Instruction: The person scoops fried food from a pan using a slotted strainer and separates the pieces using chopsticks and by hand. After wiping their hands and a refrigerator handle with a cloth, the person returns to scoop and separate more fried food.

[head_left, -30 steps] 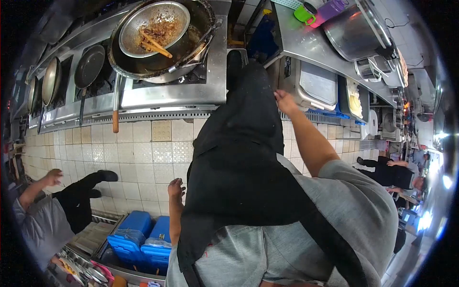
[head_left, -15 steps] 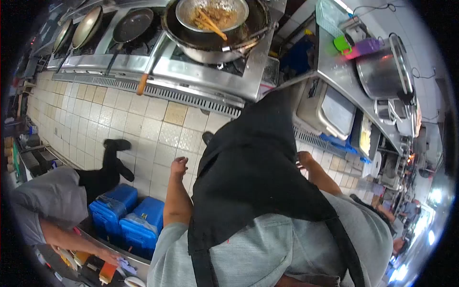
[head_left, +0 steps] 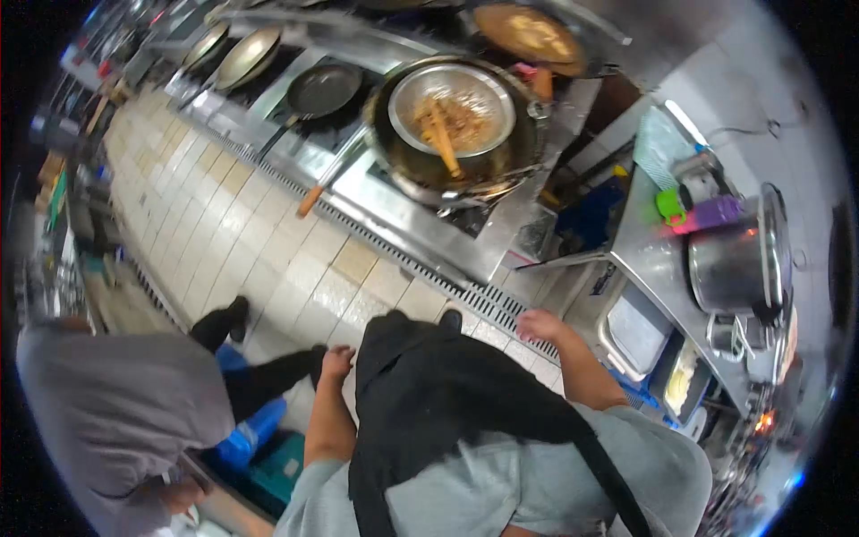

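My left hand [head_left: 337, 362] hangs low beside the black apron [head_left: 438, 380], fingers loosely bent and apart, with nothing visible in it. On the other side, my right hand [head_left: 539, 327] is held out above the floor by the stove's front edge, also loosely open and touching nothing I can see. Ahead on the stove, a wide wok [head_left: 386, 148] carries a metal strainer bowl [head_left: 407, 89] with brown food in it. Wooden tongs [head_left: 443, 148] rest in that bowl. A wooden-handled tool [head_left: 310, 201] juts over the stove front.
A co-worker [head_left: 134, 385] stands close on my left, one leg stretched toward me. Tiled floor [head_left: 215, 215] runs along the stove [head_left: 389, 192]. To the right, a steel counter [head_left: 640, 242] bears a large pot [head_left: 734, 259] and a purple container [head_left: 716, 213]; trays sit below.
My view has turned and moved nearer the stove. My right hand has come forward and up. The co-worker has stepped closer and now covers part of the blue bins.
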Demonstrator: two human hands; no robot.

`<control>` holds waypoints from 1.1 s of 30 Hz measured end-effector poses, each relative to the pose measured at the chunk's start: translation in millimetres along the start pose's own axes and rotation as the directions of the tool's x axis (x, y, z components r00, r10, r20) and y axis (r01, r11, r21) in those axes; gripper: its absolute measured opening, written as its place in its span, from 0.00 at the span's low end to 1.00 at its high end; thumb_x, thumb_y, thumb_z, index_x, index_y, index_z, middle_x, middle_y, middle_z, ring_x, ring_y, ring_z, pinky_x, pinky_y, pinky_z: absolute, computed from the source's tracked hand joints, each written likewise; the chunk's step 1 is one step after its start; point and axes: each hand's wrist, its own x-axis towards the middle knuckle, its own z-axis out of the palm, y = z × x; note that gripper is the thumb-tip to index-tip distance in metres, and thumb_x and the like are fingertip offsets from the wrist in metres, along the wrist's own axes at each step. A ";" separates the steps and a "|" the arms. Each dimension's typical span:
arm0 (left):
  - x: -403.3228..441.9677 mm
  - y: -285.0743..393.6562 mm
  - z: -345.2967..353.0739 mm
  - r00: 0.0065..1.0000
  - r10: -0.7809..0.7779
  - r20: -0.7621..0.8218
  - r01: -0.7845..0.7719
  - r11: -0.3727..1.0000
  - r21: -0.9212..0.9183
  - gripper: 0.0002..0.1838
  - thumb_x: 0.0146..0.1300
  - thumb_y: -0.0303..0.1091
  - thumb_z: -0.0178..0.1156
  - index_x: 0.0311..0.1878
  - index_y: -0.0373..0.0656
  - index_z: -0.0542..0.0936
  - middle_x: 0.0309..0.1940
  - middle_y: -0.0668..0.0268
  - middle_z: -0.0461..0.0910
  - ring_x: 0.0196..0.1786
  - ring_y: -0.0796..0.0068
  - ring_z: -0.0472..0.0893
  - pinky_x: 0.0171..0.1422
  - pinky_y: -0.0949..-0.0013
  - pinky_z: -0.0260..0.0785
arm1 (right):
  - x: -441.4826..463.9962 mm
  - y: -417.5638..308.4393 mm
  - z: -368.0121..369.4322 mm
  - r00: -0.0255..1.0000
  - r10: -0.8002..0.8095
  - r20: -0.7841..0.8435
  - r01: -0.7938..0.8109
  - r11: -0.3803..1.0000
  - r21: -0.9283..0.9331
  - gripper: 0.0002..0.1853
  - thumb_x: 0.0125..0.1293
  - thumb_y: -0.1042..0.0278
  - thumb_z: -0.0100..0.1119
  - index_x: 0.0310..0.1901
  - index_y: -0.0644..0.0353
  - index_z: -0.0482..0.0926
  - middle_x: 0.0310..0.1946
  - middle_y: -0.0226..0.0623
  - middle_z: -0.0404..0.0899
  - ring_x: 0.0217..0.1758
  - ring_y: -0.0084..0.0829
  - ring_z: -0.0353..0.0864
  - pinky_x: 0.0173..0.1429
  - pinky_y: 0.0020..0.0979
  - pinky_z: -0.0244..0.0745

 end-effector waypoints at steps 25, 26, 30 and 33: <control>155.2 53.5 -298.8 0.935 0.024 -0.353 -0.146 0.935 -0.323 0.23 0.57 0.42 0.65 0.51 0.33 0.78 0.43 0.52 0.83 0.45 0.60 0.82 0.52 0.63 0.72 | -27.0 -586.4 285.5 0.725 -0.491 0.484 0.648 0.723 -0.238 0.25 0.66 0.70 0.58 0.64 0.57 0.68 0.32 0.33 0.79 0.16 0.16 0.68 0.19 0.19 0.66; 153.1 65.9 -313.6 0.939 -0.027 -0.344 -0.122 0.906 -0.405 0.23 0.58 0.41 0.64 0.51 0.33 0.78 0.42 0.52 0.83 0.44 0.61 0.82 0.51 0.64 0.72 | -18.4 -597.8 284.0 0.739 -0.486 0.466 0.633 0.739 -0.233 0.25 0.66 0.70 0.58 0.64 0.57 0.68 0.32 0.33 0.80 0.16 0.16 0.67 0.18 0.19 0.65; 186.7 44.3 -347.3 0.922 -0.054 -0.383 -0.094 0.929 -0.357 0.22 0.57 0.40 0.64 0.49 0.32 0.79 0.43 0.51 0.83 0.43 0.60 0.82 0.49 0.63 0.73 | 18.0 -646.4 275.2 0.776 -0.529 0.344 0.615 0.755 -0.226 0.25 0.66 0.66 0.58 0.63 0.62 0.68 0.32 0.34 0.83 0.14 0.16 0.69 0.17 0.18 0.63; 217.8 -3.3 -363.7 0.908 -0.168 -0.385 0.016 0.930 -0.368 0.20 0.57 0.40 0.64 0.48 0.34 0.80 0.43 0.50 0.82 0.46 0.56 0.81 0.52 0.61 0.72 | 51.2 -698.9 285.5 0.769 -0.530 0.357 0.620 0.753 -0.218 0.26 0.66 0.64 0.58 0.63 0.64 0.67 0.31 0.34 0.83 0.14 0.17 0.69 0.16 0.19 0.63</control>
